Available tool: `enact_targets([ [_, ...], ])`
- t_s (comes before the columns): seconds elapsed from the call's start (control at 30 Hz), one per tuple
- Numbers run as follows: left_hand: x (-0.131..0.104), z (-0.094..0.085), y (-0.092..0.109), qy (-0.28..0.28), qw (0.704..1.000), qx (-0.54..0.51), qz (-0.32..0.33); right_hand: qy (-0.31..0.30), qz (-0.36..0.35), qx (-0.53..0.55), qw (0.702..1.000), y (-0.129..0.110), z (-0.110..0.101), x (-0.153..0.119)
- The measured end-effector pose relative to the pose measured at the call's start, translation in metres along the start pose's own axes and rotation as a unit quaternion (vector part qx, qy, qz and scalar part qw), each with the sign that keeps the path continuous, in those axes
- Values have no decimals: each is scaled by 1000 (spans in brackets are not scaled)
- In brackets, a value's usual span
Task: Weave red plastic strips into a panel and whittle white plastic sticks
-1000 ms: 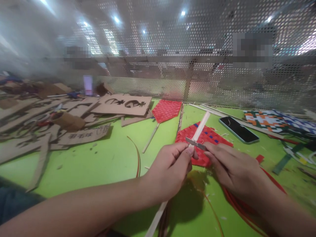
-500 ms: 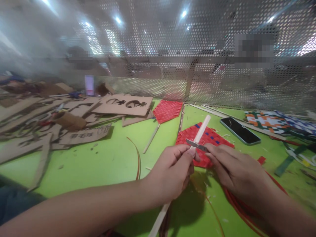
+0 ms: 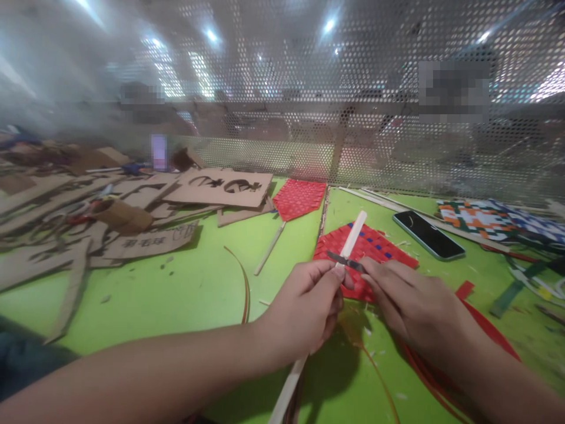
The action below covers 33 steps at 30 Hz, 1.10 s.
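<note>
Wood strip [image 3: 354,237] gripped w/ L hand [image 3: 309,303], knife [image 3: 345,261] w/ R hand [image 3: 408,297]; tube [image 3: 126,218] inside unclear.

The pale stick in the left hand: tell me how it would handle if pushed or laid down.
The pale stick is probably stiff, as it runs straight above and below the left hand. It is likely light, being slim for its length. Laid down, it should resist rolling, since its visible face looks flat.

pale strip [image 3: 354,235]: middle hidden by left fingers [image 3: 316,272], lower end cropped | knife [image 3: 346,261]: handle behind right fingers [image 3: 383,275]
</note>
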<state>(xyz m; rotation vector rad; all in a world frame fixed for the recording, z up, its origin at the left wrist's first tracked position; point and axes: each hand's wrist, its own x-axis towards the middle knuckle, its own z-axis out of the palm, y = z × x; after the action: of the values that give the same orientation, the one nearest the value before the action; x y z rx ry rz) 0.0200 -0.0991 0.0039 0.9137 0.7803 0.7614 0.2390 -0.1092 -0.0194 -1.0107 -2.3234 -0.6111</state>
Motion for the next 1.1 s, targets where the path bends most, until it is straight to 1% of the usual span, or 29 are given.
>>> enact_targets([
  [0.2, 1, 1, 1, 2, 1000, 9, 0, -8, -36, -48, 998, 0, 0, -2],
  [0.33, 1, 0, 1, 2, 1000, 8, -5, -34, -4, -68, 997, 1, 1, -7],
  [0.4, 1, -2, -1, -1, 1000, 11, -4, -40, -4, -77, 996, 2, 0, -7],
  [0.5, 1, -4, -4, -15, 999, 32, 13, -15, -23, -53, 998, 6, -5, -4],
  [0.6, 1, -5, -5, -29, 997, 57, 31, -8, -10, -4, 1000, 9, -9, 0],
  [0.77, 0, -1, -2, -21, 999, 35, 21, -2, 19, 19, 1000, 7, -6, 3],
  [0.9, -1, 0, 0, -10, 999, 35, 21, -18, 52, 44, 998, 2, -3, 3],
  [1.1, -2, -2, -1, -4, 998, 46, 30, -18, 53, 49, 997, 1, -3, 2],
])
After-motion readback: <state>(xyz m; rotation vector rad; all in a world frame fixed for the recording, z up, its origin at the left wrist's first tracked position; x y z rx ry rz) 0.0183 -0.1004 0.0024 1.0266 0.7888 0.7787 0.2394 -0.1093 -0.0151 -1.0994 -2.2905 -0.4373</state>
